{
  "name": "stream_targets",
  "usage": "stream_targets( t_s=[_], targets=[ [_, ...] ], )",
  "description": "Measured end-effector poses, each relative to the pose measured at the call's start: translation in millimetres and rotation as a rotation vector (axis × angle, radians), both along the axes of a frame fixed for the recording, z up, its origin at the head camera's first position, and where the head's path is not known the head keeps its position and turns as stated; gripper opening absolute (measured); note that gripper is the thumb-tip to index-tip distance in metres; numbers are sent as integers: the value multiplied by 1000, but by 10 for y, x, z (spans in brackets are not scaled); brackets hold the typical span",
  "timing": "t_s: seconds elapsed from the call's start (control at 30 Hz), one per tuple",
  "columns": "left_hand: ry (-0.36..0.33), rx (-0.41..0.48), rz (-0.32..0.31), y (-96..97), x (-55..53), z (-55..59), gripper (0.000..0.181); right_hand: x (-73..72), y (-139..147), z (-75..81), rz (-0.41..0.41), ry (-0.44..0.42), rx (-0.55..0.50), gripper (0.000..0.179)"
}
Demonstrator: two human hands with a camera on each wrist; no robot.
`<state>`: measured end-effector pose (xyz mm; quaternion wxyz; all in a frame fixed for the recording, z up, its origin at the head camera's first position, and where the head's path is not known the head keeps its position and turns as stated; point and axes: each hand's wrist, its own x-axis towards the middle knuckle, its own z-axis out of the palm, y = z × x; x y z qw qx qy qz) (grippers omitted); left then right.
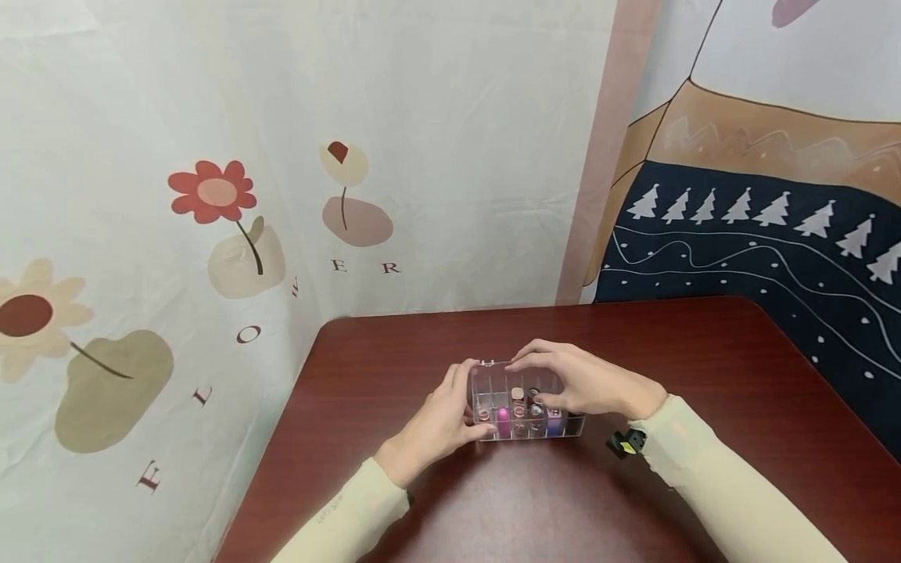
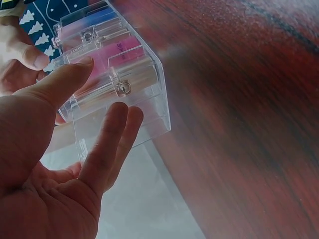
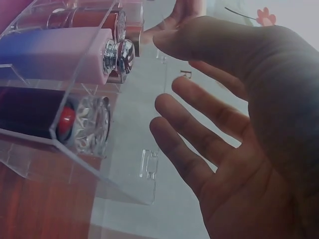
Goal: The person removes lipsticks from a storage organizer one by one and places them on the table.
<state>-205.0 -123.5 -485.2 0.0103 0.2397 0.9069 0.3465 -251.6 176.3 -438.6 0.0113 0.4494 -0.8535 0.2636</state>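
Observation:
A clear plastic organizer (image 1: 529,437) with several compartments stands on the table, holding cosmetic tubes. My left hand (image 1: 442,414) grips its left end, thumb at the front and fingers along the side. In the left wrist view the thumb overlaps a pink tube (image 2: 110,56). My right hand (image 1: 591,383) reaches over the right part, its fingertips at the upper edge of the clear rear panel. Spread fingers (image 3: 192,112) show beside that panel in the right wrist view. Near them lie a blue-to-pink tube (image 3: 55,55) and a dark tube (image 3: 30,109) with a faceted clear end.
The reddish-brown table (image 1: 394,344) extends around the organizer. Behind it hangs a pale cloth (image 1: 450,156) with printed flowers, and a dark cloth (image 1: 732,250) with white trees is at the right. A small black device (image 1: 626,443) sits at the right wrist.

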Motion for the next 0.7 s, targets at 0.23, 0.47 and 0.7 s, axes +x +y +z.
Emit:
stream_targets(
  t_s=[0.23,0.47,0.7],
  targets=[
    [0,0,-8,-1,-1,-8,103,-75,-73,11,36,-36,63,50],
    [-9,1,0,7,-5,-13,101,-106,-135,-28,77,-57,83,48],
    [5,-5,-1,11,5,-5,100,-122,-191,-62,80,-148,76,43]
  ],
)
